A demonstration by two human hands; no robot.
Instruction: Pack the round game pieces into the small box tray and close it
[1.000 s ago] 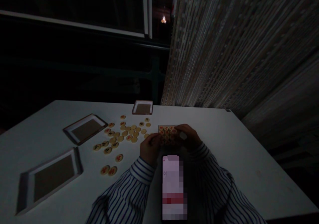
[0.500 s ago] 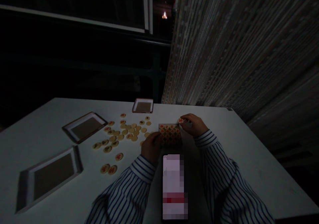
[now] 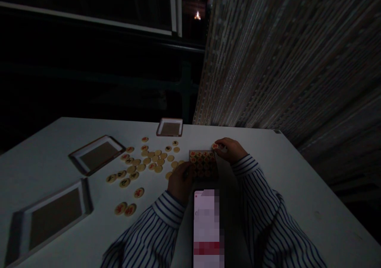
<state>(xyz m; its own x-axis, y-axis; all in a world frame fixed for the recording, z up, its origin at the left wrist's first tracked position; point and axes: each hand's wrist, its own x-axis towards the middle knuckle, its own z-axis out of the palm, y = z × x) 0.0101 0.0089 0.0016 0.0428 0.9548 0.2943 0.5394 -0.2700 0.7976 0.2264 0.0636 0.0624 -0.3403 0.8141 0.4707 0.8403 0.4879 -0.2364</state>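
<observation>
A small box [image 3: 203,164] filled with round game pieces marked in red sits on the white table [image 3: 297,188] in front of me. My left hand [image 3: 178,181] rests closed against the box's left side. My right hand [image 3: 229,149] is at the box's far right corner and pinches a single round piece [image 3: 215,146] with a red mark. Many loose cream pieces [image 3: 149,160], some marked red and some black, lie scattered to the left of the box.
Two flat trays [image 3: 95,154] [image 3: 50,214] lie on the left of the table and a small square tray [image 3: 170,127] at the back. A lit phone [image 3: 207,228] hangs near my chest. A woven curtain [image 3: 282,53] hangs behind on the right.
My right hand left the top of the box and moved to its far right corner with one piece pinched in it. My left hand stayed at the box's left side.
</observation>
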